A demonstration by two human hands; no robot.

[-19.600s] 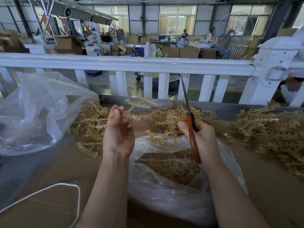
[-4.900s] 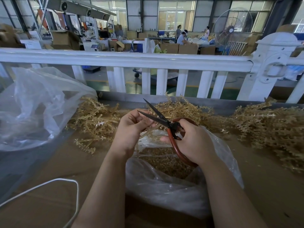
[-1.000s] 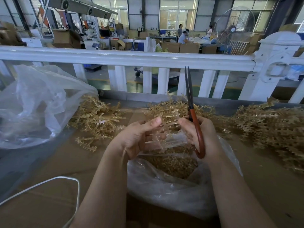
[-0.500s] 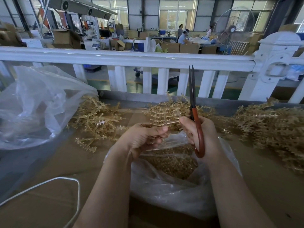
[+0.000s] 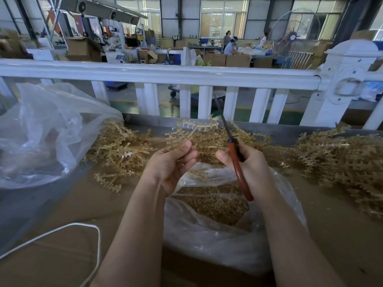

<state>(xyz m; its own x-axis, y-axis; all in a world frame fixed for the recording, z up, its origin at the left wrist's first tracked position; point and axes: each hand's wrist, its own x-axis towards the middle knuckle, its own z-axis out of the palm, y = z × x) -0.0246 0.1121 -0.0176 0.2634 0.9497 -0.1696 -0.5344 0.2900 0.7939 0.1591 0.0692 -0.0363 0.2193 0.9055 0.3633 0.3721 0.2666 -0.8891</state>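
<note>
Lifted since half a second ago, the sprue (image 5: 193,129) fans up over the bag (image 5: 217,241), pinched by its stem in your left grip (image 5: 167,166), just left of the closed scissors (image 5: 238,169) clamped in your right grip (image 5: 256,168), blades leaning toward it.

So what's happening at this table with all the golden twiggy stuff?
A person is trimming gold plastic branches by hand. The left hand pinches one branch above an open clear bag, while the right hand grips red-handled scissors, blades shut and pointing up, not cutting right now. Small gold pieces lie in the bag, and heaps of whole branches lie on the table.
</note>
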